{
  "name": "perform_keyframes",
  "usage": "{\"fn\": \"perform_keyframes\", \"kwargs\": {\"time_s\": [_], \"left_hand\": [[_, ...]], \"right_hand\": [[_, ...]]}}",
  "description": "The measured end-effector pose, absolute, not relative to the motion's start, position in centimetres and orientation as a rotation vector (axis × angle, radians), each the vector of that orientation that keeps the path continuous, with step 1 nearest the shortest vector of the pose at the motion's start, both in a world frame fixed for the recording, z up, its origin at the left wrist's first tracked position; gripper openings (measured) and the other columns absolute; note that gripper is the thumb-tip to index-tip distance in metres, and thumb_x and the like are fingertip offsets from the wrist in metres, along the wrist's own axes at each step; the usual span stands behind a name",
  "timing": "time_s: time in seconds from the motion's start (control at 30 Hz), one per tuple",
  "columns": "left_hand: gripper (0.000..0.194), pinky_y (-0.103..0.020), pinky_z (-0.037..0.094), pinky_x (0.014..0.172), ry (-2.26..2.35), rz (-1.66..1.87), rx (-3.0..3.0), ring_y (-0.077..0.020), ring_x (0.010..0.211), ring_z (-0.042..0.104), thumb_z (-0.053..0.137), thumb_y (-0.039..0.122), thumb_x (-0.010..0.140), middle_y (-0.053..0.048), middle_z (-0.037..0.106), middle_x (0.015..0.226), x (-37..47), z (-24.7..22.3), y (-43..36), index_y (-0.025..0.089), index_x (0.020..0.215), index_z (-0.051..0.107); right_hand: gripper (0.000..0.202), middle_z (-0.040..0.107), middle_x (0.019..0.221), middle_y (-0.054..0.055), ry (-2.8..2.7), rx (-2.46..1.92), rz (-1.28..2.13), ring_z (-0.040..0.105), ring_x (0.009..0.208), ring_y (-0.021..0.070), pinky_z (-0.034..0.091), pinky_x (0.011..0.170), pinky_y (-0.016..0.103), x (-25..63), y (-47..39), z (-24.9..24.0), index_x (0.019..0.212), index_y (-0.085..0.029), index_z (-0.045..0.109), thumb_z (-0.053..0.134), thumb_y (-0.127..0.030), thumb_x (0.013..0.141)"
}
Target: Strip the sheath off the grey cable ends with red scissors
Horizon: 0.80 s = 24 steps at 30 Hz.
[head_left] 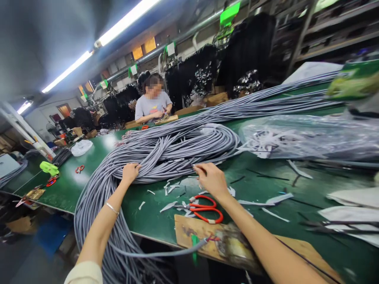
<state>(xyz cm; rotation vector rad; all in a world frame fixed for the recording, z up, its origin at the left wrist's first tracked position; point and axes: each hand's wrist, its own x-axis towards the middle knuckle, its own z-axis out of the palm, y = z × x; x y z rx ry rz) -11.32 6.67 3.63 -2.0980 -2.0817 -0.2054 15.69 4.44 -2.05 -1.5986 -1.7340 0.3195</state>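
Note:
A big heap of grey cables (166,150) lies across the green table, with many strands hanging over the front edge. My left hand (130,172) rests at the near left of the heap, fingers closed on grey cable. At the heap's near right edge, my right hand (211,179) is pinched, thumb against fingers; what is between the fingertips is too small to make out. Scissors with red handles (205,209) lie just below my right hand. One cable end (201,243) with red inner wires showing reaches onto a wooden board (186,228).
White and black scraps (275,199) are scattered over the table. A clear plastic bag (310,136) of white pieces lies at the right. Across the table sits a person (152,102) with hands busy. Another pair of scissors (79,169) and a green tape dispenser (49,168) are at left.

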Motion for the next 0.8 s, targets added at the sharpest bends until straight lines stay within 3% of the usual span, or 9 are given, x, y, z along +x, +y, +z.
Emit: {"fn": "perform_keyframes", "kwargs": {"time_s": [0.17, 0.3, 0.37, 0.43, 0.53, 0.6, 0.73, 0.8], "left_hand": [[0.023, -0.035, 0.047, 0.079, -2.047, -0.263, -2.112, -0.0166, 0.087, 0.059, 0.046, 0.031, 0.089, -0.007, 0.062, 0.097, -11.6, 4.8, 6.5, 0.013, 0.096, 0.060], [0.046, -0.024, 0.042, 0.070, -1.966, -0.249, -2.222, -0.0136, 0.068, 0.057, 0.030, 0.031, 0.093, -0.003, 0.063, 0.065, -14.2, 6.6, 3.4, 0.014, 0.065, 0.063], [0.047, -0.023, 0.040, 0.068, -1.926, -0.182, -2.298, -0.0135, 0.060, 0.055, 0.034, 0.032, 0.090, -0.001, 0.059, 0.055, -15.9, 7.3, 1.0, 0.014, 0.054, 0.059], [0.041, -0.025, 0.039, 0.076, -1.879, -0.095, -2.375, -0.0139, 0.060, 0.054, 0.043, 0.031, 0.085, 0.000, 0.058, 0.052, -17.3, 7.8, -1.2, 0.016, 0.049, 0.056], [0.036, -0.032, 0.033, 0.091, -1.846, 0.014, -2.437, -0.0159, 0.061, 0.056, 0.044, 0.027, 0.084, -0.003, 0.061, 0.055, -17.4, 7.7, -3.6, 0.017, 0.052, 0.057], [0.034, -0.035, 0.032, 0.092, -1.854, 0.058, -2.455, -0.0183, 0.065, 0.059, 0.041, 0.028, 0.086, -0.005, 0.063, 0.060, -15.9, 7.0, -4.1, 0.017, 0.060, 0.061], [0.030, -0.028, 0.041, 0.071, -1.900, 0.082, -2.524, -0.0203, 0.071, 0.062, 0.040, 0.039, 0.087, -0.006, 0.067, 0.072, -10.3, 4.7, -3.1, 0.020, 0.090, 0.064], [0.034, -0.026, 0.040, 0.064, -1.939, 0.047, -2.515, -0.0204, 0.071, 0.063, 0.035, 0.036, 0.090, -0.007, 0.068, 0.073, -7.8, 4.1, -2.9, 0.018, 0.090, 0.063]], "right_hand": [[0.019, 0.069, 0.070, 0.005, -1.593, -1.621, 0.484, 0.066, 0.060, 0.0167, 0.049, 0.055, 0.024, 17.0, 5.0, -2.9, 0.075, -0.015, 0.066, 0.047, -0.016, 0.078], [0.018, 0.071, 0.074, 0.005, -1.570, -1.617, 0.528, 0.068, 0.064, 0.0159, 0.050, 0.057, 0.021, 17.9, 5.1, -2.9, 0.081, -0.014, 0.066, 0.049, -0.017, 0.078], [0.019, 0.071, 0.073, 0.005, -1.593, -1.638, 0.541, 0.068, 0.064, 0.0150, 0.050, 0.058, 0.021, 18.1, 5.4, -3.0, 0.082, -0.013, 0.066, 0.048, -0.014, 0.079], [0.016, 0.069, 0.070, 0.003, -1.648, -1.671, 0.554, 0.066, 0.063, 0.0134, 0.050, 0.059, 0.022, 18.2, 5.7, -3.2, 0.080, -0.013, 0.065, 0.049, -0.011, 0.080], [0.009, 0.066, 0.071, 0.001, -1.770, -1.729, 0.544, 0.063, 0.067, 0.0119, 0.050, 0.066, 0.028, 17.8, 5.9, -3.6, 0.075, -0.013, 0.062, 0.056, -0.015, 0.081], [0.008, 0.066, 0.076, 0.002, -1.849, -1.765, 0.513, 0.062, 0.073, 0.0135, 0.048, 0.070, 0.029, 17.3, 5.6, -3.8, 0.071, -0.013, 0.062, 0.058, -0.013, 0.078], [0.020, 0.067, 0.082, 0.010, -1.961, -1.821, 0.454, 0.064, 0.079, 0.0201, 0.042, 0.066, 0.027, 16.8, 4.4, -3.3, 0.062, -0.016, 0.063, 0.054, 0.000, 0.069], [0.021, 0.067, 0.085, 0.013, -1.985, -1.846, 0.432, 0.064, 0.080, 0.0238, 0.040, 0.062, 0.028, 16.9, 3.7, -2.6, 0.067, -0.016, 0.065, 0.052, -0.001, 0.070]]}}
